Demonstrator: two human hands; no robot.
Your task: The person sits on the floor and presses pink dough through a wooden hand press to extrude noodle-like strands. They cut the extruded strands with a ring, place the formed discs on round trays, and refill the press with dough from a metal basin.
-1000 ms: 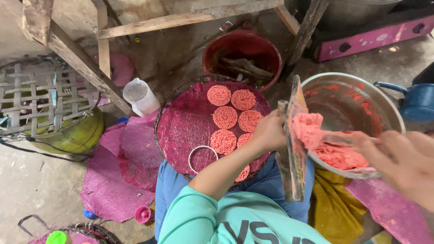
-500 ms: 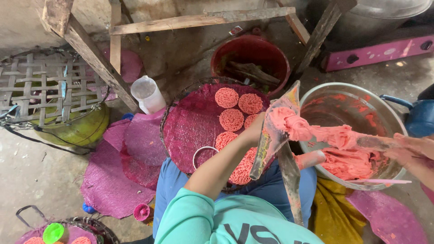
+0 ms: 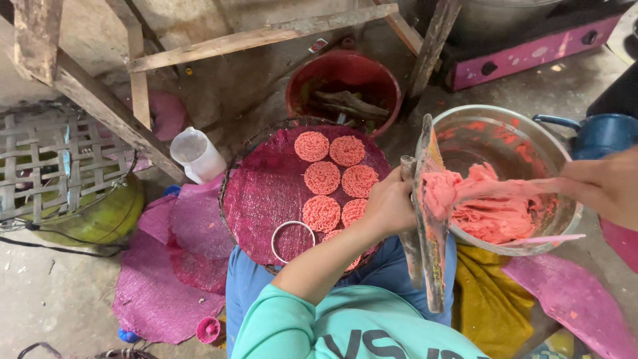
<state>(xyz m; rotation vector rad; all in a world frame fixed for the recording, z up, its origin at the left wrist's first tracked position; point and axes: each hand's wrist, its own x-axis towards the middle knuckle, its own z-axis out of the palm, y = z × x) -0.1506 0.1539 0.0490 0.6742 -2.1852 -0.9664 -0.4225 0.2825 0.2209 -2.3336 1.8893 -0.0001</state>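
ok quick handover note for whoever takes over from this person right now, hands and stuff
Left hand: gripping the long wooden press, upright beside the metal bowl.
Right hand: pulling a strand of pink dough from the bowl toward the press.
Done: six or so pink noodle discs lie on the round magenta tray; the metal ring sits empty near its front edge.
Left: plenty of dough in the bowl.

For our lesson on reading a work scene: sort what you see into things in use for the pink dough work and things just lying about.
In use: left hand, wooden press, right hand, pink dough, metal bowl, round mesh tray, lacy pink discs, metal ring.

Lying about: red bucket, plastic jug, woven basket, blue kettle.
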